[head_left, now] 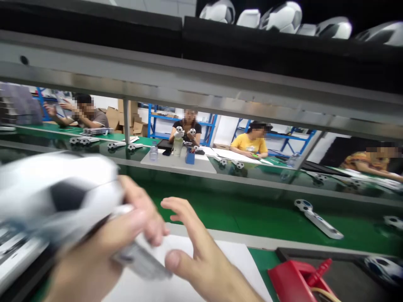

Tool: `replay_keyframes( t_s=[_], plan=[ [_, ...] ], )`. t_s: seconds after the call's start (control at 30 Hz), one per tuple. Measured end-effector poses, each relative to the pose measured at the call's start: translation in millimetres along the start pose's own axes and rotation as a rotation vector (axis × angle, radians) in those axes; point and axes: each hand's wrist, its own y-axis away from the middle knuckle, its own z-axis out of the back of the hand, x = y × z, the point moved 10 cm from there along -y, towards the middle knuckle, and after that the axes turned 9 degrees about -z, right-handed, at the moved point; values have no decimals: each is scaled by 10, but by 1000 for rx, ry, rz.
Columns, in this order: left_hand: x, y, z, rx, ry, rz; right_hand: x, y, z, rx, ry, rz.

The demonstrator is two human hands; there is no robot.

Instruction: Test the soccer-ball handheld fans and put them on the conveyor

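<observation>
My left hand (pixel 107 239) is wrapped around the pale handle of a football-patterned device (pixel 66 188). Its big black-and-white head is blurred and fills the left side, while the handle's far end points down to the right. Close to that end, my right hand (pixel 204 260) has its thumb and fingers apart with nothing between them. Whether the right thumb touches the handle I cannot tell. Beneath both hands lies a white sheet (pixel 242 260). White parts (pixel 22 272), partly hidden by the device, lie at the lower left.
A red box (pixel 289 279) holding a red marker (pixel 319 272) stands at lower right, beside a black tray (pixel 343 277). Another football-headed device (pixel 317 220) lies on the green belt (pixel 214 209). Overhead, a shelf (pixel 189 71) carries ball-shaped pieces. Several people sit across the line.
</observation>
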Motion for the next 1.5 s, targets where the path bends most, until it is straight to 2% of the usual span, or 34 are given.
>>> replay_keyframes(
  t_s=[0.07,0.17,0.23,0.33,0.57,0.77,0.93,1.03,1.13,1.3,1.4,1.5],
  plan=[
    [135,-55,-253,69,36,39,-25,-2,-144,53,-92,1],
    [405,-166,-368,49,35,110,-165,-77,-190,4,-213,-43],
    [534,-229,-340,4,100,146,-286,-131,-190,-28,-224,-96],
    [605,-294,-249,-61,139,162,-393,-172,-220,12,-199,-152],
    [712,-354,-215,-101,151,236,-455,-177,-237,78,-196,-224],
    [757,-339,-189,-128,148,226,-514,-172,-219,80,-153,-263],
    [783,-298,-140,-207,122,188,-552,-154,-139,-69,85,-206],
    [791,-296,-117,-244,109,169,-558,-163,-128,-119,130,-168],
    [800,-310,-102,-250,98,182,-539,-202,-172,-70,77,-155],
    [852,-348,-92,-239,122,247,-516,-269,-227,22,-136,-187],
    [936,-412,-68,-182,22,256,-620,-315,-203,8,-231,-236],
    [1097,-511,-38,-73,-117,236,-834,-370,-171,-18,-334,-314]
  ],
)
